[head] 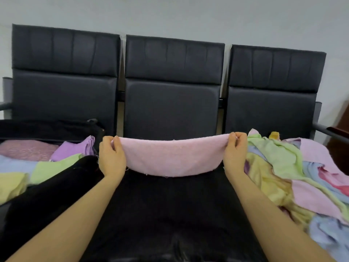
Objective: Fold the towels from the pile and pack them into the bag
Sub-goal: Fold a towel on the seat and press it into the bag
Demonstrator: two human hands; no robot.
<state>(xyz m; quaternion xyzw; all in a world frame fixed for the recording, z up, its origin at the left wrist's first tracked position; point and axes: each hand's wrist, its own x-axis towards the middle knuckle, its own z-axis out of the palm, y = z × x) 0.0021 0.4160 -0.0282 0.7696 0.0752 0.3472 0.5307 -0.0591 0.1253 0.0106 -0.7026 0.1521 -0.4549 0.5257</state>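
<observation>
Hands first: the left hand (112,157) pinches the left end of a pink towel (172,156), thumb over the top edge and fingers curled behind, and the right hand (235,154) pinches the right end the same way. The towel hangs between them in the air above the lap, its top edge sagging a little in the middle and its lower edge bowed downward. It looks already doubled over, though the layers cannot be counted.

Handling, as a judgement: the cloth is light, soft terry with no stiffness of its own, so it droops wherever it is unsupported. It is not slippery or fragile. The top corners are the place to hold it, as now; bringing the two ends together would halve it again.

Count: one towel in hand. To the left lies an open black bag (49,129) holding folded pieces in pink, purple, green, blue and yellow, about five showing. To the right a loose pile (294,176) spreads in green, yellow, pink and blue; its number cannot be told, being tangled. Behind stand three black chairs (172,87) against a wall.
</observation>
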